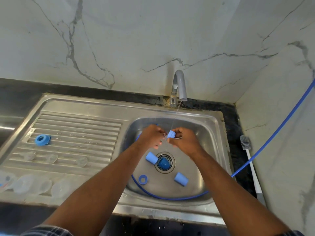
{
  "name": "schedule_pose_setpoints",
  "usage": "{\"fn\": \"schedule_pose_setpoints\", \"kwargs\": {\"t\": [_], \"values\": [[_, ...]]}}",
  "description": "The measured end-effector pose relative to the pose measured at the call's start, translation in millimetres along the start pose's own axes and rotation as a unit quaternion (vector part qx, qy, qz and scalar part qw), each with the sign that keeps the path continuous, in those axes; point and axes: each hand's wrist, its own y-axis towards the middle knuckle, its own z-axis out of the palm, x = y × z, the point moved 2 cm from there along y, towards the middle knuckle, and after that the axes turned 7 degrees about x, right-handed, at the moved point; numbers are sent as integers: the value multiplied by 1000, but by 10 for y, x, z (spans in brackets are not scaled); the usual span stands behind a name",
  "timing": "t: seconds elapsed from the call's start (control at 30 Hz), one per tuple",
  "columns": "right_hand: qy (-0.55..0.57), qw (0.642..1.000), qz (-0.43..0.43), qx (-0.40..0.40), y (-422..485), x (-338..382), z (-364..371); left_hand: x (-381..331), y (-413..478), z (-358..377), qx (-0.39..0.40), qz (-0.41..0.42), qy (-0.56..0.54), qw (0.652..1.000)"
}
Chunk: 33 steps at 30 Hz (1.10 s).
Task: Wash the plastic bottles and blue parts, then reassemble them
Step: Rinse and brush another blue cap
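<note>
Head: blue cap [171,134] pinched between hands, under tap stream.

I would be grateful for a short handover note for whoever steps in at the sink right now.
Left hand and right hand both pinch a small blue part under the running tap.
Sink basin: blue cylinder, second blue cylinder, blue ring, blue piece on the drain.
Drainboard: blue collar, clear plastic pieces.
Done: likely the drainboard items. Left: rinse the basin parts, reassemble everything.
</note>
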Motion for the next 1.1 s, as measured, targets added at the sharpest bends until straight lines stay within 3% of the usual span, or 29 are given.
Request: {"fn": "schedule_pose_setpoints", "kwargs": {"t": [0.07,0.2,0.53,0.6,0.73,0.9,1.1], "values": [[-76,997,3,2,-25,36,-29,-4,-51,18,-33,16,64,997],[-120,993,-19,11,-106,178,-73,-72,-241,25,-49,32,100,993],[-112,992,-56,-25,-252,436,141,135,-483,-301,-80,86,50,992],[-160,986,-42,-23,-274,462,260,206,-543,-433,-81,90,127,984],[-104,985,-103,-94,-338,720,555,388,-717,-871,-98,103,248,958],[-147,985,-90,-4,-169,1068,1337,781,-837,-1640,-114,76,271,953],[-178,972,-132,77,79,1579,2520,1246,-1010,-2639,-152,19,287,946]]}}
